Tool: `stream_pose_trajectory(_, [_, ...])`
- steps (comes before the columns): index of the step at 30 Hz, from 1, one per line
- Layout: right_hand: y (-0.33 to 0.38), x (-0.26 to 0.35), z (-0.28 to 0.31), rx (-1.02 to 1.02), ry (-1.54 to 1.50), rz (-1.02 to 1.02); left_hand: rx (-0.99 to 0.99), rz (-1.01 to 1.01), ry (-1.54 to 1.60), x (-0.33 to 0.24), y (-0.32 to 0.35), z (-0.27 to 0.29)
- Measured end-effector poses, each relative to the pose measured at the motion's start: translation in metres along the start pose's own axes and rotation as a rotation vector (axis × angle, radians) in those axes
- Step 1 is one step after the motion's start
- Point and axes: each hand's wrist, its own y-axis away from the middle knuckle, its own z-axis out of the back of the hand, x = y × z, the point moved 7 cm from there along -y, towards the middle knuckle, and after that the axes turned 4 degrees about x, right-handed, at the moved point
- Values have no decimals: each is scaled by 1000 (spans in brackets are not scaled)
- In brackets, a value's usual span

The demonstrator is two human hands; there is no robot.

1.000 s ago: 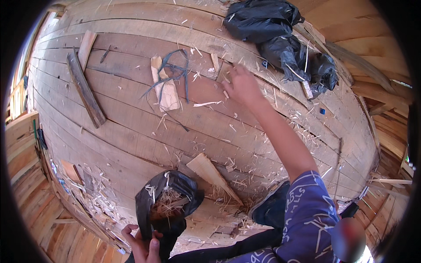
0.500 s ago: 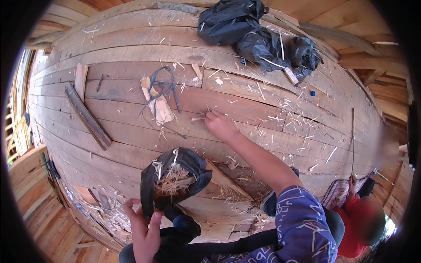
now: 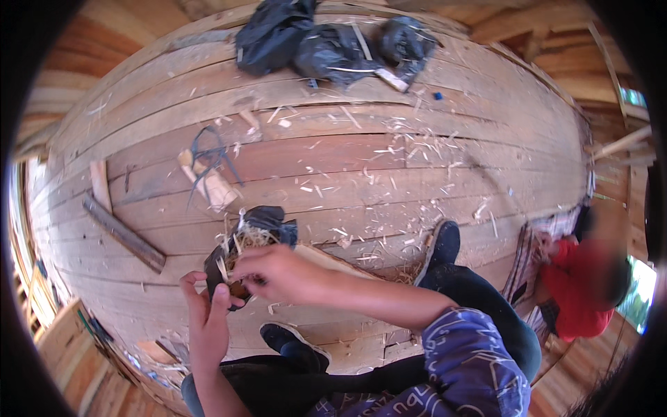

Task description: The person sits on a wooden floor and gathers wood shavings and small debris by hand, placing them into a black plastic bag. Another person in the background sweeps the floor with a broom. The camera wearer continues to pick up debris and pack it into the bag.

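My left hand (image 3: 206,314) grips the lower rim of a black plastic bag (image 3: 262,225) stuffed with pale wood shavings (image 3: 244,240). My right hand (image 3: 278,272) is at the bag's mouth with its fingers bunched on shavings, pressing them in. Both hands are close in front of me, above a wooden plank floor (image 3: 431,201). My dark trousers and black shoes (image 3: 295,346) show below the hands.
Loose shavings (image 3: 403,149) lie scattered over the planks. Black bags (image 3: 333,42) are piled at the far edge. Wood offcuts with a dark strap (image 3: 208,177) and a long slat (image 3: 124,233) lie to the left. Another person in red (image 3: 580,285) sits at the right.
My right hand has come back from the scattered shavings on the floor to the bag's mouth. The bag and my left hand are raised closer to me.
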Motion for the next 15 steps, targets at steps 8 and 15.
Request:
stream_pose_trajectory(8, [102,-118,201,-949,270,-405,-101,82,18,2,0,21])
stream_pose_trajectory(15, [225,-189,330,-1049,1067,-926,-90,64,-96,5,2,21])
